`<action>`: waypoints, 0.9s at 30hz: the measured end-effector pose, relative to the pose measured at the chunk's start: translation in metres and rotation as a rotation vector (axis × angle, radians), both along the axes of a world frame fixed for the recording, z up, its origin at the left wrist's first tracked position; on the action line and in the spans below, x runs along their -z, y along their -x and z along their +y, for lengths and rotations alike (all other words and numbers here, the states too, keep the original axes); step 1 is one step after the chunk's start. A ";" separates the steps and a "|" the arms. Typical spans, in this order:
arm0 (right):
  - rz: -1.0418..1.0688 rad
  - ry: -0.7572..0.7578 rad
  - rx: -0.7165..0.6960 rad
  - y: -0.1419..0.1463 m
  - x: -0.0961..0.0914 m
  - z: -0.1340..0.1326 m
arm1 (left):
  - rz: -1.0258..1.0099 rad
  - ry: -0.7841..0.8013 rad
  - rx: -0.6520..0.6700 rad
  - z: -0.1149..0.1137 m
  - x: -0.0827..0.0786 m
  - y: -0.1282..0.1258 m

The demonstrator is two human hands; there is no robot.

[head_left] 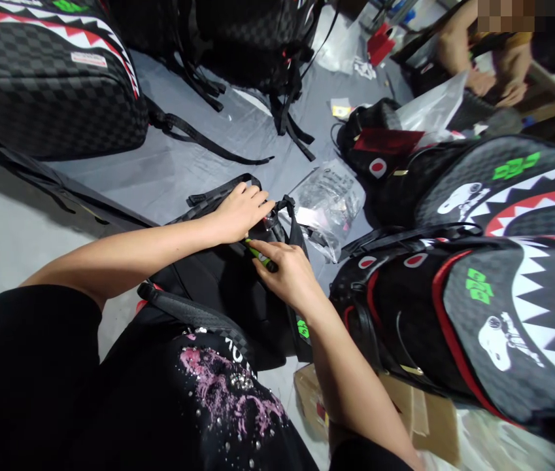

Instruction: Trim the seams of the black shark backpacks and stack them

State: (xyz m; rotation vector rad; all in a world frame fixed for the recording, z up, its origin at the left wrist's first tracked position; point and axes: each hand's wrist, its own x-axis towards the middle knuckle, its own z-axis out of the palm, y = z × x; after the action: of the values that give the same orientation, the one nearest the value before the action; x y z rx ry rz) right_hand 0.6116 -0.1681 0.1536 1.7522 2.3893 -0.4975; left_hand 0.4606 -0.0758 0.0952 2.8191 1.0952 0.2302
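Note:
A black backpack [223, 275] lies in front of me at the table's edge, its straps and buckles bunched near the top. My left hand [240, 212] is closed over the strap end of the backpack, fingers bent and thumb hidden. Just right of it and lower, my right hand [289, 271] grips a green-and-black handled tool [259, 254]. The tool's tip points toward the left hand and cannot be made out. One padded shoulder strap [189, 307] hangs toward my lap.
Shark-mouth backpacks [483, 314] stand close on the right. Another checkered backpack [51, 91] sits on the left of the grey table [238, 134]. A clear plastic bag [329, 203] lies beyond my hands. Below right is a cardboard box [424, 418]. A co-worker's hands [495, 85] are at the far right.

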 end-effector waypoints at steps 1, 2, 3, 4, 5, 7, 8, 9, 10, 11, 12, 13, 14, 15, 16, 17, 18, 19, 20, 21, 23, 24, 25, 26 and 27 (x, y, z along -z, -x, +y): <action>-0.007 0.008 0.002 0.000 -0.001 0.000 | -0.001 0.000 0.002 0.000 0.000 0.000; -0.021 0.010 0.003 0.001 -0.001 0.001 | -0.003 0.000 0.004 0.000 0.000 0.000; -0.034 0.008 0.003 0.001 -0.002 0.001 | -0.005 -0.001 0.005 0.000 0.000 0.000; -0.043 0.005 -0.001 0.002 -0.002 0.001 | -0.007 -0.002 0.004 0.000 0.000 0.000; -0.049 0.002 -0.006 0.002 -0.002 0.001 | -0.008 -0.002 0.002 0.000 0.000 0.000; -0.078 -0.005 -0.004 0.004 -0.003 -0.001 | -0.006 -0.003 -0.001 0.000 0.000 0.000; -0.104 -0.015 0.007 0.004 -0.003 -0.001 | -0.005 -0.006 -0.001 0.000 0.000 0.000; -0.128 -0.025 0.018 0.005 -0.003 -0.002 | -0.005 -0.009 0.002 0.001 0.001 0.000; -0.138 -0.031 0.024 0.006 -0.003 -0.002 | -0.005 -0.012 0.006 0.001 0.001 0.000; -0.128 -0.031 0.022 0.006 -0.003 -0.002 | -0.005 -0.016 0.008 0.001 0.001 0.000; -0.106 -0.026 0.016 0.007 -0.003 -0.002 | -0.006 -0.019 0.008 0.002 0.002 0.000; -0.086 -0.020 0.012 0.007 -0.002 -0.002 | -0.007 -0.021 0.006 0.002 0.002 0.000; -0.078 -0.016 0.015 0.007 -0.002 -0.002 | -0.008 -0.023 0.004 0.002 0.003 0.000; -0.085 -0.021 0.026 0.008 -0.001 -0.001 | -0.010 -0.024 0.002 0.002 0.003 0.000; -0.101 -0.032 0.041 0.008 -0.001 -0.001 | -0.012 -0.024 0.000 0.001 0.003 -0.001; -0.107 -0.041 0.051 0.008 0.000 -0.001 | -0.014 -0.022 0.001 0.001 0.003 -0.001; -0.094 -0.045 0.055 0.008 0.000 -0.001 | -0.014 -0.019 0.002 0.001 0.002 -0.002; -0.063 -0.041 0.059 0.008 0.001 -0.002 | -0.012 -0.014 0.003 0.001 0.001 -0.002; -0.025 -0.034 0.066 0.007 0.001 -0.002 | -0.006 -0.006 0.004 0.002 -0.001 -0.001; 0.010 -0.026 0.080 0.005 0.002 -0.003 | 0.005 0.008 0.008 0.003 -0.003 0.000; 0.060 -0.023 0.127 0.001 0.004 -0.007 | 0.040 0.049 0.025 0.006 -0.008 0.006; 0.086 -0.031 0.153 -0.001 0.005 -0.010 | 0.061 0.075 0.025 0.009 -0.011 0.011; 0.126 -0.043 0.172 -0.002 0.007 -0.012 | 0.083 0.108 0.015 0.011 -0.014 0.018; 0.182 -0.059 0.183 -0.002 0.009 -0.015 | 0.107 0.148 -0.004 0.013 -0.016 0.024; 0.250 -0.075 0.185 -0.002 0.012 -0.017 | 0.126 0.193 -0.028 0.014 -0.018 0.031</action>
State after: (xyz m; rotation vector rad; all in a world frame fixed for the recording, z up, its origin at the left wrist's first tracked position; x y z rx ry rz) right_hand 0.6135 -0.1847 0.1414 2.0689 2.4456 -0.6969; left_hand 0.4295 -0.0620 0.1136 2.6789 1.1156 -0.0501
